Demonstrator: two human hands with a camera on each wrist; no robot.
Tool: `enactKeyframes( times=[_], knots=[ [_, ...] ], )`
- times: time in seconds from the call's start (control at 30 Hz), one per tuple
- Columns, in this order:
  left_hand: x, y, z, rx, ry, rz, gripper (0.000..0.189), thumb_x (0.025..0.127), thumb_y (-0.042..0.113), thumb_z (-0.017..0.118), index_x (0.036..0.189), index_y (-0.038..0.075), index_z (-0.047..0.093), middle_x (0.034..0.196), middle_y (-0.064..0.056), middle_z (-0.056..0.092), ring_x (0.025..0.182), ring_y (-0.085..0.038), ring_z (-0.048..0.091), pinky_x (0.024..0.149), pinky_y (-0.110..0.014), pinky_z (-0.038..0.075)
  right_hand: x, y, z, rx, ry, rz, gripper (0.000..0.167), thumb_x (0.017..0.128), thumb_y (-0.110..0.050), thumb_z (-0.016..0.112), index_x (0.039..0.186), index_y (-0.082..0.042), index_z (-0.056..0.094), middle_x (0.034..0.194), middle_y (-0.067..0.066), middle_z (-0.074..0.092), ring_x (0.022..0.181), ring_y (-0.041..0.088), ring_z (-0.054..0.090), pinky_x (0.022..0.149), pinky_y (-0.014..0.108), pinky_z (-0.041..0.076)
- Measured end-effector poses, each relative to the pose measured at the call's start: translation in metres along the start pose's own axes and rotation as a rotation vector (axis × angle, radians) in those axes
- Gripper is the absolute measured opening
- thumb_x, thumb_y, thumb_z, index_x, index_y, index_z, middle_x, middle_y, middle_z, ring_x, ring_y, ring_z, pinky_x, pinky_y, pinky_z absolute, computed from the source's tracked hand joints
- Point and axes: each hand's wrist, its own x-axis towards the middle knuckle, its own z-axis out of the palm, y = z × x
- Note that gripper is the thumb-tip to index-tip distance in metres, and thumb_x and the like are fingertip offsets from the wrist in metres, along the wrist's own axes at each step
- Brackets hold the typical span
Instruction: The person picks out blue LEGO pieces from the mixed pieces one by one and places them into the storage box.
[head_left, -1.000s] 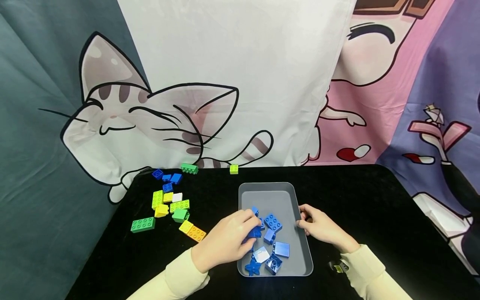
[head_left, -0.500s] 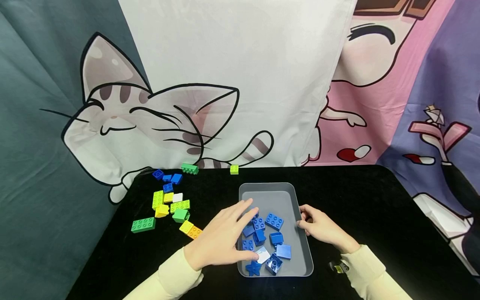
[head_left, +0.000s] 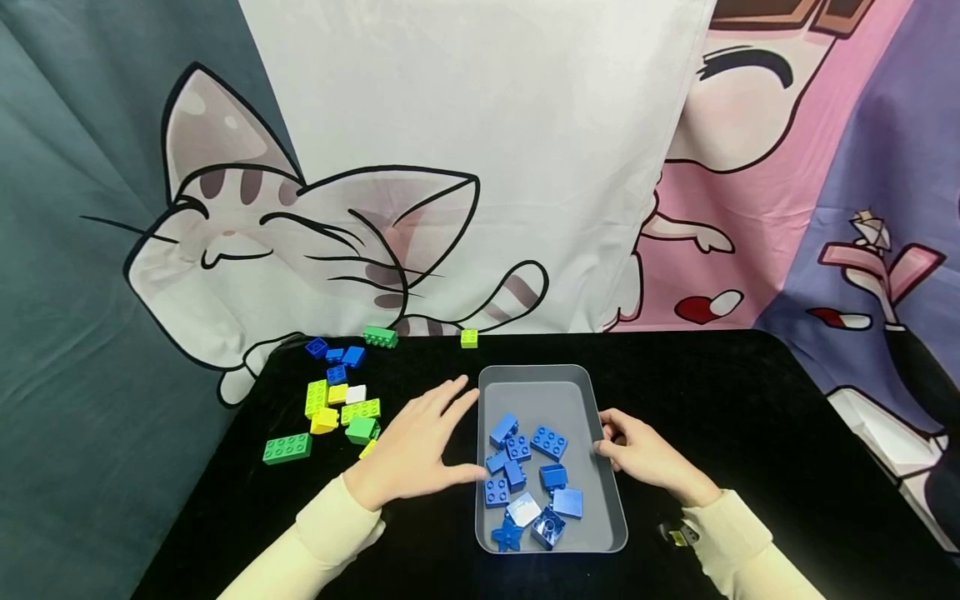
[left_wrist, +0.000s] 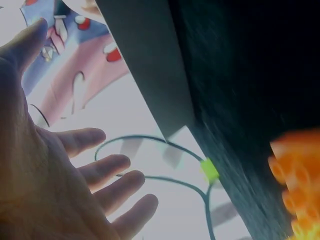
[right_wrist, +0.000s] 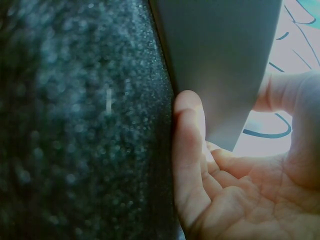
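Observation:
A grey tray (head_left: 536, 387) holds several blue bricks (head_left: 550, 442), one whitish brick (head_left: 523, 509) and a blue star-shaped piece (head_left: 507, 535). My left hand (head_left: 416, 446) hovers just left of the tray, fingers and thumb spread, nothing in it. In the left wrist view the palm and spread fingers (left_wrist: 117, 192) show beside the tray's outer wall (left_wrist: 150, 55). My right hand (head_left: 647, 450) grips the tray's right side. The right wrist view has its thumb over the rim and its curled fingers (right_wrist: 189, 145) low against the tray wall (right_wrist: 215, 55).
At the left lie loose bricks: a long green one (head_left: 287, 448), lime ones (head_left: 361, 411), a yellow one (head_left: 324, 421), a white one (head_left: 356, 394) and blue ones (head_left: 352, 357). An orange brick (left_wrist: 302, 170) shows in the left wrist view. A lime brick (head_left: 468, 338) sits at the black table's far edge.
My left hand has let go of blue pieces in the tray, spread its fingers and moved left out of it. The right hand stays at the tray's side.

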Motion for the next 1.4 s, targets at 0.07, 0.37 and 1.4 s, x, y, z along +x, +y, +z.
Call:
enactKeyframes(
  times=[0.07, 0.37, 1.4],
  knots=[
    [0.001, -0.008, 0.000, 0.010, -0.002, -0.025, 0.104, 0.083, 0.078, 0.067, 0.162, 0.018, 0.036, 0.171, -0.010, 0.029, 0.154, -0.036, 0.037, 0.119, -0.060, 0.038, 0.000, 0.000, 0.000, 0.006, -0.003, 0.002, 0.029, 0.097, -0.010, 0.066, 0.125, -0.002, 0.059, 0.089, 0.005, 0.050, 0.065, 0.011, 0.057, 0.056, 0.025, 0.048],
    [0.008, -0.045, -0.001, 0.001, 0.010, -0.112, 0.101, 0.084, 0.074, 0.069, 0.161, 0.016, 0.038, 0.168, -0.014, 0.034, 0.151, -0.039, 0.039, 0.116, -0.065, 0.038, -0.001, -0.002, 0.000, -0.001, -0.004, 0.002, 0.028, 0.098, -0.010, 0.065, 0.124, -0.001, 0.059, 0.089, 0.005, 0.050, 0.065, 0.011, 0.057, 0.056, 0.025, 0.048],
    [0.026, -0.186, -0.009, 0.182, -0.109, -0.477, 0.063, 0.100, 0.039, 0.063, 0.147, -0.002, 0.050, 0.146, -0.031, 0.049, 0.131, -0.052, 0.050, 0.101, -0.067, 0.047, -0.001, 0.000, -0.001, 0.006, 0.000, -0.011, 0.028, 0.098, -0.010, 0.066, 0.124, -0.002, 0.060, 0.089, 0.005, 0.050, 0.065, 0.010, 0.057, 0.055, 0.025, 0.049]
  ],
)
